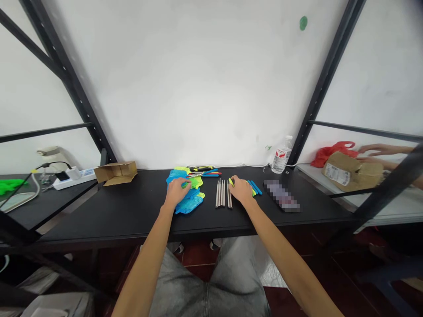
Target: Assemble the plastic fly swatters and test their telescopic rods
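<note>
My left hand lies over a pile of blue and yellow-green mesh pieces, its thumb and forefinger slightly apart with mesh showing between them. Closed around a short yellow-green tube is my right hand, which hides most of it. Several thin metal rods lie side by side between my hands, and a few reach under the right one. Just right of that hand are blue tubes and yellow-green ones, partly covered. Behind the mesh lie red and blue handled tools, too small to name surely.
An open cardboard box stands at the left of the black table. A water bottle and a blurred-out flat object are on the right. Beyond the right frame post, another person's hands are near a taped carton.
</note>
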A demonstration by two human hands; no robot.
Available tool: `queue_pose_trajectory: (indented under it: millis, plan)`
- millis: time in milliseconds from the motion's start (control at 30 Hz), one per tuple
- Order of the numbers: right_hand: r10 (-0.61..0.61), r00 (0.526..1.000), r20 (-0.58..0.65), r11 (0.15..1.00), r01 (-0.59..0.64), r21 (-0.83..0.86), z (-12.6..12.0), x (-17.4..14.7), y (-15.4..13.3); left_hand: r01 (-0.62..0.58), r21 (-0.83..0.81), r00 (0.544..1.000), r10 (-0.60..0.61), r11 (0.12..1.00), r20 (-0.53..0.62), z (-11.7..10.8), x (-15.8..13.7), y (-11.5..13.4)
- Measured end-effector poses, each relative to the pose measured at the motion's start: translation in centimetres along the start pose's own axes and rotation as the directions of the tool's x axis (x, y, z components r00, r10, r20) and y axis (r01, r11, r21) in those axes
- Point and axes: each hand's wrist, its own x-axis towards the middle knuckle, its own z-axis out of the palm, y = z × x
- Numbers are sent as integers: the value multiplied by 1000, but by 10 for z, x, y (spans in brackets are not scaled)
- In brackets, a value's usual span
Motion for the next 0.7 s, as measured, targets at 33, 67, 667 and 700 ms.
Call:
queue_pose_trajectory:
  millis: [33,67,667,700]
  plan:
    - [8,1000,-2,1000,-8,14,0,0,0,-10,-5,999,10,1000,-35,-2,-1,7]
    - [11,1000,-11,999,-10,30,0,1,0,-27,-10,998,26,1000,-65,-3,-2,15]
    - [137,990,25,983,-133,-125,-41,-3,64,183,207,955,-224,961,195,40,-27,129]
    - [142,989,36,981,-136,-137,-40,-3,64,185,222,951,-231,957,205,38,-26,131]
